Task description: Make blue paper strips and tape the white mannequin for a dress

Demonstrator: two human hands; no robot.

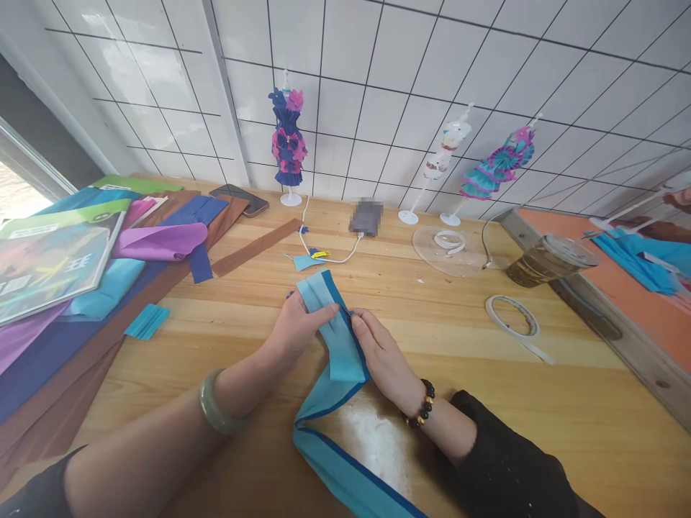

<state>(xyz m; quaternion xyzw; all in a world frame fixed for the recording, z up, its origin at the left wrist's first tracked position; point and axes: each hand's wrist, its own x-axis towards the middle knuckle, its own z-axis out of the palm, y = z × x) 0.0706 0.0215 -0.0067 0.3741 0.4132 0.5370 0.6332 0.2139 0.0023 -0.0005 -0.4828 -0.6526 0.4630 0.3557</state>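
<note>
A long light-blue paper strip (338, 345) with a dark-blue edge lies folded on the wooden table (486, 403) and trails toward me. My left hand (294, 332) pinches its folded upper part from the left. From the right, my right hand (381, 356) grips the same fold, fingertips meeting at the strip's edge. A green bangle sits on my left wrist and a bead bracelet on my right.
Sheets of coloured paper (156, 241) and booklets (48, 259) pile up at left. Against the tiled wall stand small mannequins in paper dresses (288, 144) (499, 169). A phone (240, 199), a white cable (329, 255), tape rolls (512, 316) and a lidded drink cup (545, 260) lie around.
</note>
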